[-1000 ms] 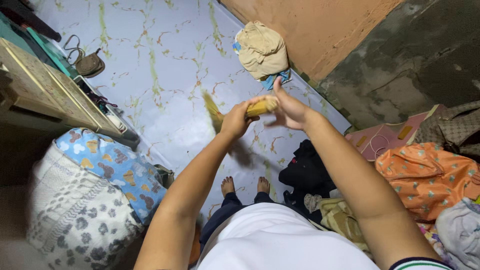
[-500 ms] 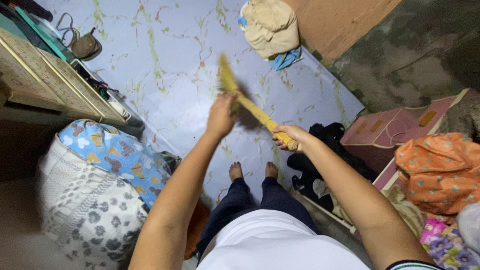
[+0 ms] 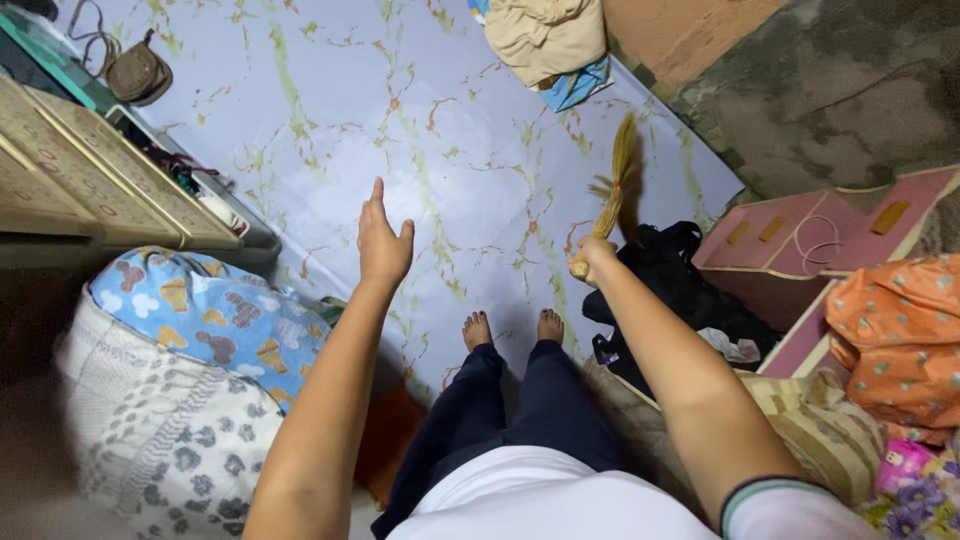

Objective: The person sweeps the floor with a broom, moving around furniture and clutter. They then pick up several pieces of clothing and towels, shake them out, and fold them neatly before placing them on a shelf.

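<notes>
Small broom [image 3: 612,205]: now in right hand [image 3: 597,256] only, fist closed round its handle. Left hand [image 3: 383,243] has let go, fingers spread, empty above floor [image 3: 330,150].

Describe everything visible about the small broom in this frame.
The broom is a short hand broom of straw-coloured fibres bound into a yellowish handle. The right hand grips the handle's lower end; the bristles fan upward, blurred, above the marbled floor beside a black bag. The left hand is open and apart from it.
</notes>
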